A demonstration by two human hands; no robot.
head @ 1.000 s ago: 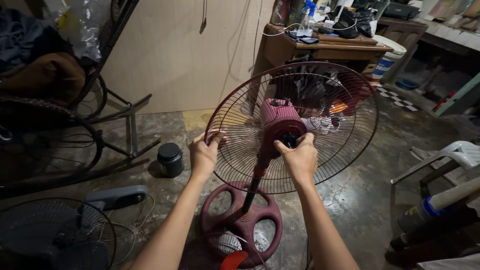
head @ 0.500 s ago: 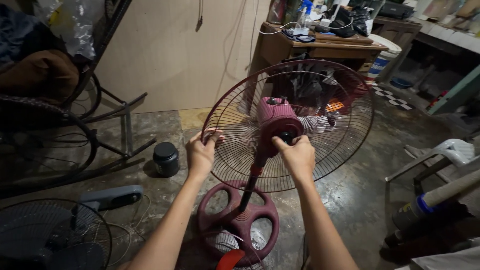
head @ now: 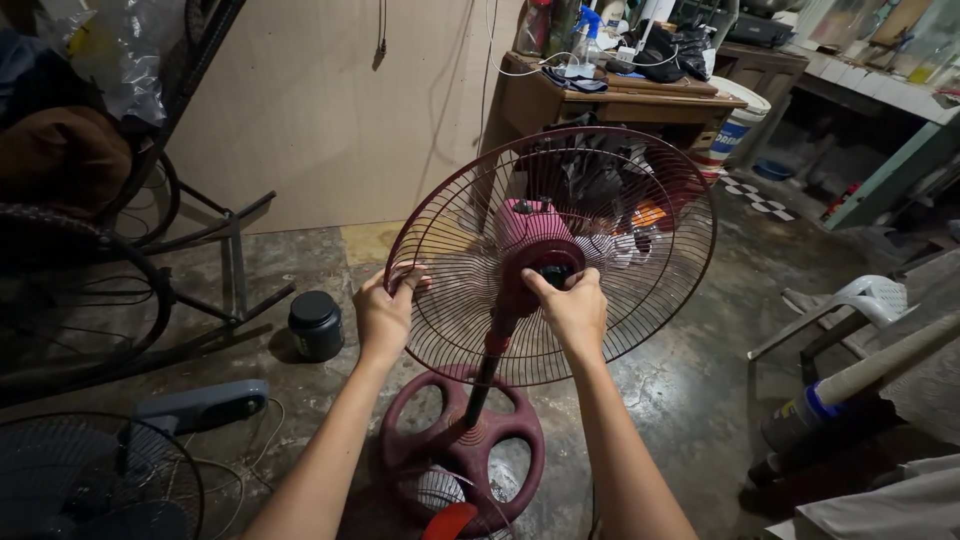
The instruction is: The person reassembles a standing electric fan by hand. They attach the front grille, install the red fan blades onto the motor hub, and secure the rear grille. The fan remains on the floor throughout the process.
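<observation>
My left hand (head: 383,312) grips the rim of the maroon wire fan guard (head: 640,300) at its left edge, while my right hand (head: 572,310) pinches the black centre nut (head: 553,272) on the motor housing (head: 527,228). The pedestal fan's round base (head: 462,445) stands on the concrete floor (head: 700,390), a black jar (head: 316,325) to the guard's left.

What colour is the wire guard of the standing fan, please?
Dark maroon wire guard, head view.

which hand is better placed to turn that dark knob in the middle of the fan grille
Right. The right hand already has its fingertips on the dark knob at the hub, while the left hand grips the maroon grille near its rim, steadying it.
</observation>
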